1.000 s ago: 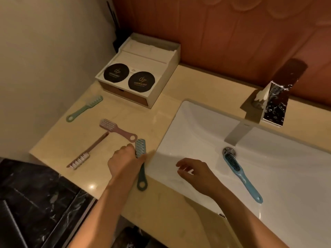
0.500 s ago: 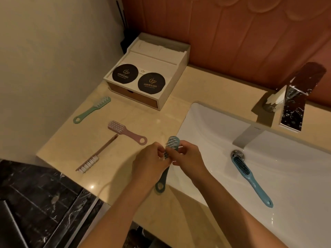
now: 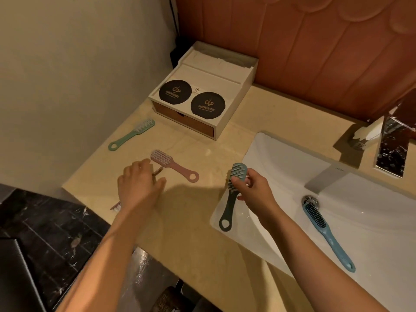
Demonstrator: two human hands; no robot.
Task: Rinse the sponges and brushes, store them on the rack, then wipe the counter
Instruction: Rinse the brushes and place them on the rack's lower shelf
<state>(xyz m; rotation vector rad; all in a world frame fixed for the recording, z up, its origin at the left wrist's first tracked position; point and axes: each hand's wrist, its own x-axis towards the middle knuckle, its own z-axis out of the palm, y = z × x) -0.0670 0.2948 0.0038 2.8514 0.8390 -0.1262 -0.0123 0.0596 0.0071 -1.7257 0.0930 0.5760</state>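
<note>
**Right hand holds a brush at the sink edge, left hand over a second one**

The right hand (image 3: 252,189) pinches the dark brush (image 3: 233,194) just below its pale blue head, thumb on the near side and fingers curled round the far side. The brush hangs almost upright, head up and ring end down, over the near left rim of the sink (image 3: 360,212).

The left hand (image 3: 139,185) is palm down on the counter (image 3: 191,224), fingers bent over the thin brown brush (image 3: 157,171). The handle tip pokes out on the far side of the hand and the white bristles show at the near side, by the wrist. Whether the fingers have closed on it cannot be told.

The pink brush (image 3: 173,165) lies flat just beyond the left hand, bristles up, with its ring end pointing right. The green brush (image 3: 131,135) lies farther left, well apart from both hands.

The blue brush (image 3: 326,235) rests inside the sink, its head beside the drain (image 3: 310,200) and its handle running near and right. The tap (image 3: 391,149) stands at the far right. A white box (image 3: 209,74) with two black discs (image 3: 175,92) on top sits in the far corner.
</note>
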